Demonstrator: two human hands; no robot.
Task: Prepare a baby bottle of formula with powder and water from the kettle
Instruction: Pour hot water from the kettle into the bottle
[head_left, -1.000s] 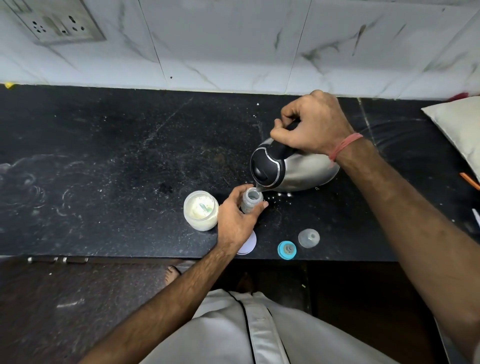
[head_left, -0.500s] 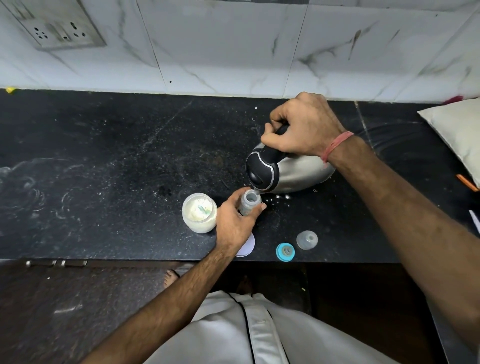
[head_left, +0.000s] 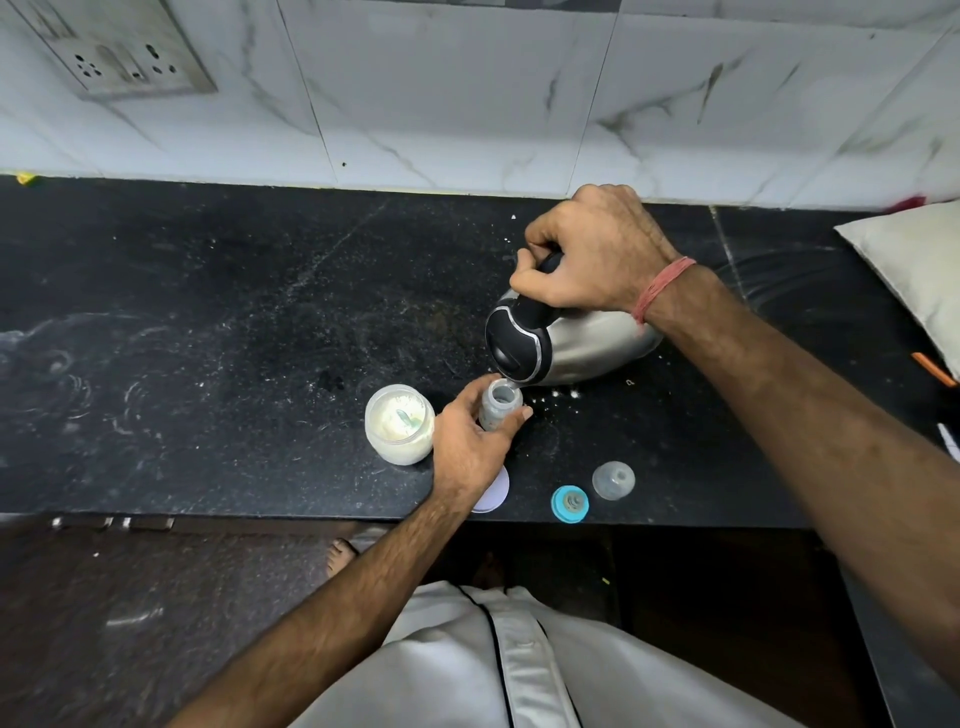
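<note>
Nearest the bench (head_left: 208, 322) edge lay a blue collar (head_left: 569, 503) and clear cap (head_left: 613, 480), set aside so the bottle stayed open. Left hand (head_left: 470, 447) gripped the baby bottle (head_left: 500, 404) upright on the bench, likely steadying it for pouring. Powder jar (head_left: 399, 423) stood just beside that hand, lid off. Farther back, right hand (head_left: 592, 260) clenched the kettle (head_left: 561, 340) handle, tipping it so the spout met the bottle mouth.

The left hand (head_left: 470, 447) reaches forward, fingers curled round a small bottle (head_left: 500, 405); the right hand (head_left: 592, 260), red thread at the wrist, grips a tilted kettle's (head_left: 576, 343) handle, forearm angled in from the right.
</note>
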